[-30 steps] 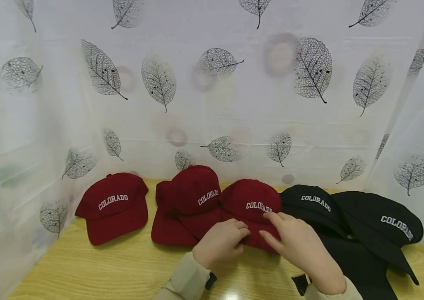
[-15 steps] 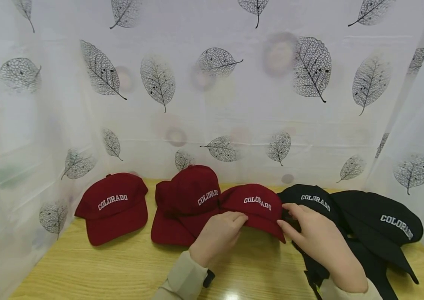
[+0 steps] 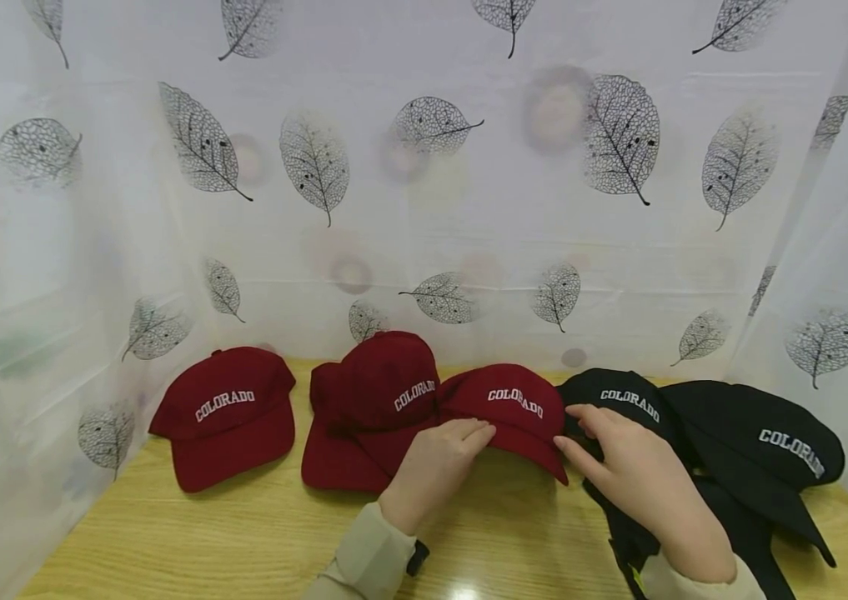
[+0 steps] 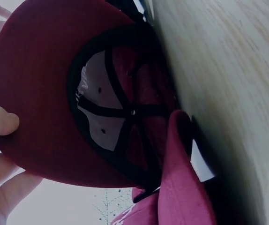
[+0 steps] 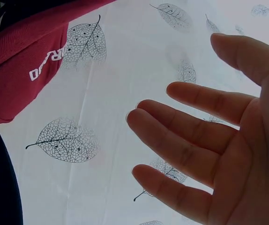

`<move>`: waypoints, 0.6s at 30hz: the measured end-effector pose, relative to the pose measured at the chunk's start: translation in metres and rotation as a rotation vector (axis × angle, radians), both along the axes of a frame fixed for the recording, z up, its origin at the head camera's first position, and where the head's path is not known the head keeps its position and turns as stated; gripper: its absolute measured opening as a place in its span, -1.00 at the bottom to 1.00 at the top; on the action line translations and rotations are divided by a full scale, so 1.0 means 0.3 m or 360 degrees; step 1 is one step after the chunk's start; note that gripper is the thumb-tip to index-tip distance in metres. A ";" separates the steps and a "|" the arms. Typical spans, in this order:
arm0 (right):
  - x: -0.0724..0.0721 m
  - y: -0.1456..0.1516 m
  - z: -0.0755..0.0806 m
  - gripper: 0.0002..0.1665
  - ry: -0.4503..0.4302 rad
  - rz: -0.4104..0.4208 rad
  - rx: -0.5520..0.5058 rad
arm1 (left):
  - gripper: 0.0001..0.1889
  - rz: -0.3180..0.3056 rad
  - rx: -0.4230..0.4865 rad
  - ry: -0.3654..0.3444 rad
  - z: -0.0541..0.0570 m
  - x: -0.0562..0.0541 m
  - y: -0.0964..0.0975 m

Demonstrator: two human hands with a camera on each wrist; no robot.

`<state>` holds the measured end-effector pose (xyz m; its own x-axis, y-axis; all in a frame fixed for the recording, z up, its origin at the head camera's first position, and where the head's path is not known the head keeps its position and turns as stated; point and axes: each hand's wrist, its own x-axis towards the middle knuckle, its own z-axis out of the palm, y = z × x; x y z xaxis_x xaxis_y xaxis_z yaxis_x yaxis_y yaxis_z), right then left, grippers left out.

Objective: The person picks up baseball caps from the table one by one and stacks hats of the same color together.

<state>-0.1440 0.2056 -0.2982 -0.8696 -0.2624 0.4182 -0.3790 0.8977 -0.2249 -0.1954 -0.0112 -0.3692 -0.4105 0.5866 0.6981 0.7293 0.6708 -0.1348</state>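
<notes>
A red baseball cap (image 3: pixel 461 392) with white COLORADO lettering stands mid-table, its brim raised off the wood. My left hand (image 3: pixel 434 467) pinches the left part of that brim. In the left wrist view the thumb (image 4: pixel 3 123) presses on the brim's underside (image 4: pixel 45 93), and the cap's dark-taped inside shows. My right hand (image 3: pixel 641 483) is spread at the cap's right side, fingertips close to the brim's right corner. The right wrist view shows its fingers (image 5: pixel 172 140) extended and holding nothing, with the cap (image 5: pixel 26 75) at the upper left.
Stacked red caps (image 3: pixel 389 392) sit just left of the held one. Another red cap (image 3: pixel 232 417) stands farther left. Black caps (image 3: pixel 761 442) overlap at the right, partly behind my right hand. A leaf-print curtain (image 3: pixel 424 208) hangs behind the wooden table (image 3: pixel 191 542).
The brim of the red cap has come up and tilted. My right hand has moved right, from over the cap's front to beside it. The left hand has stayed at the brim.
</notes>
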 end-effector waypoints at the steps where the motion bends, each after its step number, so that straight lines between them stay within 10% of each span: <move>1: 0.000 0.000 0.000 -0.56 0.0005 0.0003 0.0000 | -0.76 -0.0008 0.0004 0.0003 0.004 0.001 -0.001; 10: 0.004 0.004 0.006 -0.58 0.0076 -0.0009 -0.0016 | -0.78 -0.0123 0.0100 0.0112 0.055 0.013 -0.027; 18: -0.028 0.029 -0.010 -0.79 0.0447 0.0000 -0.0256 | -0.76 -0.0173 0.0112 0.0180 0.088 0.032 -0.047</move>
<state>-0.1525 0.2143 -0.3011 -0.7143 -0.1735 0.6780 -0.4462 0.8592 -0.2502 -0.1857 -0.0254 -0.3428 -0.2640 0.5713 0.7771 0.7809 0.5996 -0.1755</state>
